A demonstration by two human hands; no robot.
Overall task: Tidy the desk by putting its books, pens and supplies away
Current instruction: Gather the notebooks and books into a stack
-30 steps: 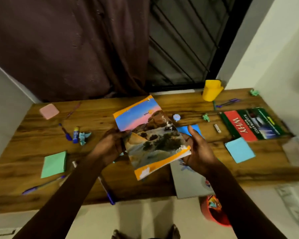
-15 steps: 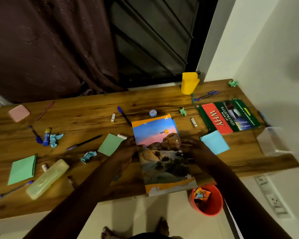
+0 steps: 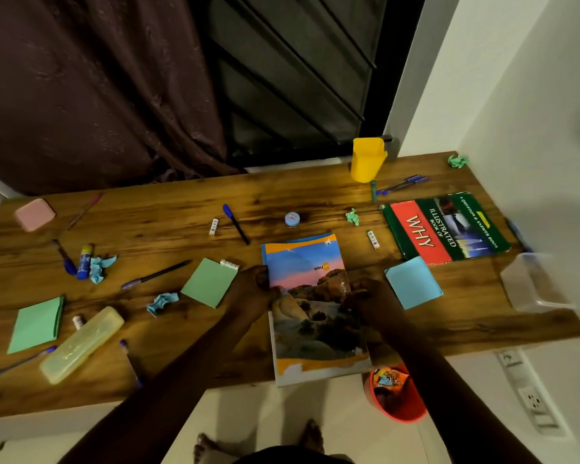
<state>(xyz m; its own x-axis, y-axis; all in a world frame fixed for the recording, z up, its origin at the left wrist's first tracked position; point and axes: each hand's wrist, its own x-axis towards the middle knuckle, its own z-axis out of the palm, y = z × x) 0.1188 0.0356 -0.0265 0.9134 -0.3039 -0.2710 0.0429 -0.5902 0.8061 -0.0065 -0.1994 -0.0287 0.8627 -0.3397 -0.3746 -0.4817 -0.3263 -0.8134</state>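
A notebook with a desert landscape cover (image 3: 310, 306) lies flat on the wooden desk (image 3: 168, 209), on top of a blue book whose edge shows at its far end; its near end overhangs the front edge. My left hand (image 3: 252, 291) grips the notebook's left edge, thumb on the cover. My right hand (image 3: 369, 299) pinches its right edge. A green and red "WHY" book (image 3: 446, 227) lies at the right. Pens (image 3: 236, 224) and several sticky-note pads (image 3: 210, 282) are scattered around.
A yellow pen cup (image 3: 367, 159) stands at the back. A yellowish pencil case (image 3: 81, 344) lies front left, a clear plastic box (image 3: 533, 283) at the right edge. Crumpled paper balls (image 3: 163, 301) dot the desk. A red bin (image 3: 397, 393) sits on the floor below.
Both hands lowered the notebook from the air onto the desk, laying it flat on the blue book. The camera swung right and lower.
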